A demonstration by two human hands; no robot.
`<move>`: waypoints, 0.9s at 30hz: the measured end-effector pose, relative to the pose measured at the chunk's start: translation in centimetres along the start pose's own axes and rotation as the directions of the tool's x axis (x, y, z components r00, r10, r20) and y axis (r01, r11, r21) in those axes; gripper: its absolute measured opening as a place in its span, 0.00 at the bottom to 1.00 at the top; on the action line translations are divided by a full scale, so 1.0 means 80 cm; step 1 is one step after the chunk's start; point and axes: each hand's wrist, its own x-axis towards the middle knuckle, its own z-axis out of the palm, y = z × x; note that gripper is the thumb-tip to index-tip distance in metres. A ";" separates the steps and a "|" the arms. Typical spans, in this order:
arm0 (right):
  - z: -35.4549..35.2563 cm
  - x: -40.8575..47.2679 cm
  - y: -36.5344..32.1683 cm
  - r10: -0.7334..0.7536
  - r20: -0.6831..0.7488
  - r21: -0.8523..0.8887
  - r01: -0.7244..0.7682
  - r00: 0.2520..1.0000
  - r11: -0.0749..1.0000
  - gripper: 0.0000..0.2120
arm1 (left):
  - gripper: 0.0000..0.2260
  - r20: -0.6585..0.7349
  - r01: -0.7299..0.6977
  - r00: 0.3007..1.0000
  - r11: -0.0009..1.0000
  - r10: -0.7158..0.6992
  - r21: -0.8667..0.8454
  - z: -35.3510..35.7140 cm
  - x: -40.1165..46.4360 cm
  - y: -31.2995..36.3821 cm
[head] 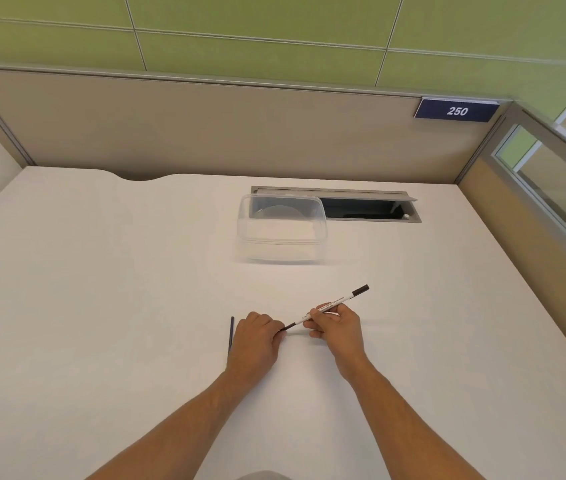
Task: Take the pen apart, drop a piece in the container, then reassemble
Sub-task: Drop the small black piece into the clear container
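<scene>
Now mid-frame: our right hand [338, 323] clamps the white pen barrel [326, 308], steadying it; left hand [257, 337] fingers pinched on its dark tip end, prob. to pull or seat it. Thin dark refill [231, 336] lies just left; clear container [281, 230] sits above, w/ nothing visible inside.

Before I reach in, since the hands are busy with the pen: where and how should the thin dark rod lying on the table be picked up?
Pinch the rod near its far end, from above and the left. It lies flat on the table, pointing away from the person, and its near end sits close beside the left hand, so the far end is freest. It's thin; a fingertip grip probably suits it.
</scene>
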 end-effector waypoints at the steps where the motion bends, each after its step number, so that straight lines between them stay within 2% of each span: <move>1: -0.001 0.001 -0.002 0.003 -0.004 0.017 -0.003 1.000 1.000 0.06 | 0.14 -0.005 -0.006 1.000 1.000 0.006 0.012 -0.004 0.000 -0.002; 10: -0.006 0.007 -0.025 -0.012 -0.013 0.142 0.014 1.000 0.990 0.05 | 0.14 -0.051 -0.037 0.998 0.998 0.040 0.058 -0.042 0.018 -0.032; 15: -0.002 0.011 -0.027 0.000 0.004 0.155 0.000 1.000 0.988 0.07 | 0.05 -0.088 0.102 0.991 0.994 -0.104 -0.023 -0.067 0.047 -0.036; 20: 0.000 0.015 -0.028 -0.002 0.020 0.171 -0.002 1.000 0.985 0.05 | 0.07 -0.110 0.198 0.971 0.972 -0.212 -0.127 -0.089 0.106 -0.016; 24: -0.002 0.023 -0.032 0.007 0.018 0.175 -0.010 1.000 0.985 0.05 | 0.07 -0.086 0.308 0.936 0.912 -0.342 -0.272 -0.103 0.160 0.001; 27: -0.003 0.028 -0.033 0.011 0.022 0.182 -0.015 1.000 0.983 0.06 | 0.10 -0.039 0.388 0.910 0.878 -0.414 -0.281 -0.103 0.199 0.003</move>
